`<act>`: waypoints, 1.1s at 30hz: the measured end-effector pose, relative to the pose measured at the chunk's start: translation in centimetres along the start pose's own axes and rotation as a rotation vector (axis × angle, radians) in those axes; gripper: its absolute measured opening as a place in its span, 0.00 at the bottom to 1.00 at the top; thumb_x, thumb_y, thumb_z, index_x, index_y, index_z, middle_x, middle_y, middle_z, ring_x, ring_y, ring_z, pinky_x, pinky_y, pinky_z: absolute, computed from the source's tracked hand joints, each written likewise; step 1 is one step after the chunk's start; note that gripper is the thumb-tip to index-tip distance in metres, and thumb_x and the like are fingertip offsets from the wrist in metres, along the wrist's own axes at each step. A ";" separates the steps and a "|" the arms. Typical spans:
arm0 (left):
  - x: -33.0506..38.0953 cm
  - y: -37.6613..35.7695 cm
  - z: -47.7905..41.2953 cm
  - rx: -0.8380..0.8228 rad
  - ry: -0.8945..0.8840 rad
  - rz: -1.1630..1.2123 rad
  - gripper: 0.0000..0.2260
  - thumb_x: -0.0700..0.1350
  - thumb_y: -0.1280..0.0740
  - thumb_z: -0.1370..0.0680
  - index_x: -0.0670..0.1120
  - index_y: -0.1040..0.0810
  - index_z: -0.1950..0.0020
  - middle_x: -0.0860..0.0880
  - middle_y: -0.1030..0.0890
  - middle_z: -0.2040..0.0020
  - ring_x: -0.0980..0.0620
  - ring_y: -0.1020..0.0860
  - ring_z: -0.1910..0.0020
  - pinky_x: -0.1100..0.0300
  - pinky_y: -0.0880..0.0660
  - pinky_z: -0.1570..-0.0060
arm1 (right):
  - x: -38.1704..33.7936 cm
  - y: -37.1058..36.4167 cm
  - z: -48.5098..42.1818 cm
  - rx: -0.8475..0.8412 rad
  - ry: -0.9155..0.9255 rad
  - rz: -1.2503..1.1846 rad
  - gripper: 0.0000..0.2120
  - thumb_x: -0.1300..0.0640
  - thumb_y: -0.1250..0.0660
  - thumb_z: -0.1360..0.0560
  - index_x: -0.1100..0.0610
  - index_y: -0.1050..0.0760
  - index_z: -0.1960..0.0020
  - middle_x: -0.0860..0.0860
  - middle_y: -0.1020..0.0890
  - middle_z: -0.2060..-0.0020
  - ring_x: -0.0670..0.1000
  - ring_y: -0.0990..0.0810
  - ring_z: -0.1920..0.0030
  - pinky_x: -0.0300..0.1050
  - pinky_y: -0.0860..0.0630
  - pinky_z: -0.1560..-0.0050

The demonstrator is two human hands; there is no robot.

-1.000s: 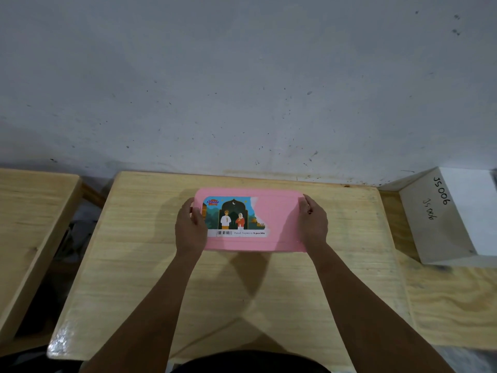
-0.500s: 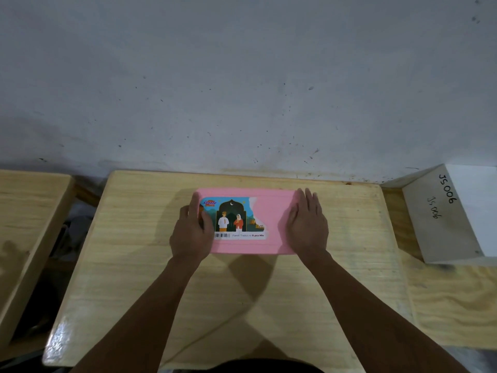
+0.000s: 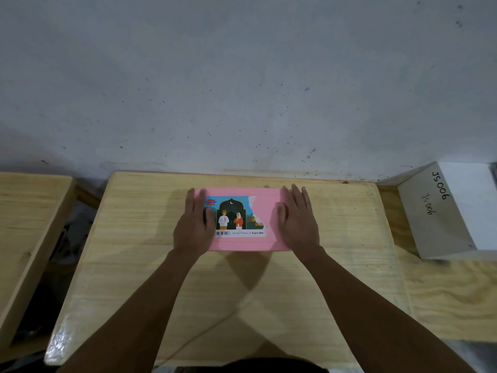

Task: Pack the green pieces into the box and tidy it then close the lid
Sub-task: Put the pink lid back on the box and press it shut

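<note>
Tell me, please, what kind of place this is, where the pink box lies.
Probably a plain workroom or a recording station, not a home: bare plywood tables set against a scuffed white wall, and a white box hand-marked JS006 at the side.

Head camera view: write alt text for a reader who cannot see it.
A person's left hand and right hand lie flat on the closed lid of a pink box on a wooden table. A picture label covers the lid's left part; a white box marked JS 006 stands to the right.
</note>
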State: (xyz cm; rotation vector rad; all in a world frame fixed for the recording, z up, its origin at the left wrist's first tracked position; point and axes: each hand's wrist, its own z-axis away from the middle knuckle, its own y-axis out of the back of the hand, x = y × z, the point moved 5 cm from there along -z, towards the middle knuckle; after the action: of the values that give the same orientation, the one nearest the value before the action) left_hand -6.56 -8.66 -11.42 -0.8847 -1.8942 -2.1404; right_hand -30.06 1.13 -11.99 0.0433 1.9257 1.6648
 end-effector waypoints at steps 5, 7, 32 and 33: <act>0.0 0.3 -0.1 -0.019 0.013 0.067 0.21 0.49 0.46 0.18 0.51 0.42 0.25 0.48 0.43 0.24 0.41 0.21 0.49 0.53 0.26 0.60 | -0.1 0.4 0.8 0.002 -0.113 -0.123 0.22 0.48 0.51 0.19 0.56 0.38 0.29 0.58 0.36 0.28 0.61 0.34 0.29 0.58 0.27 0.36; 0.1 0.5 -0.3 -0.034 0.024 0.082 0.21 0.48 0.46 0.18 0.50 0.41 0.25 0.48 0.42 0.24 0.40 0.22 0.48 0.51 0.26 0.58 | -0.2 0.6 0.7 -0.008 -0.117 -0.132 0.20 0.48 0.50 0.21 0.56 0.38 0.32 0.59 0.34 0.31 0.62 0.28 0.35 0.59 0.23 0.44; -1.3 1.9 -0.8 -0.021 0.447 0.487 0.13 0.51 0.40 0.22 0.47 0.23 0.43 0.47 0.19 0.51 0.47 0.22 0.55 0.59 0.29 0.62 | 0.4 0.8 2.2 0.036 -0.478 -0.416 0.18 0.40 0.39 0.25 0.50 0.39 0.44 0.53 0.23 0.53 0.58 0.21 0.55 0.50 0.25 0.57; -1.1 2.1 -1.5 -0.021 0.449 0.497 0.13 0.50 0.40 0.22 0.47 0.22 0.43 0.47 0.19 0.51 0.47 0.22 0.56 0.59 0.29 0.62 | 0.4 0.7 1.6 0.029 -0.491 -0.417 0.19 0.39 0.40 0.26 0.50 0.39 0.43 0.54 0.23 0.53 0.59 0.22 0.54 0.53 0.24 0.55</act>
State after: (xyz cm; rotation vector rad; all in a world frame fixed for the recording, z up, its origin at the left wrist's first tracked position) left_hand -5.16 -10.80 -10.28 -0.7043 -1.2771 -1.8560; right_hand -29.92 2.84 -11.62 0.0517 1.4663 1.2114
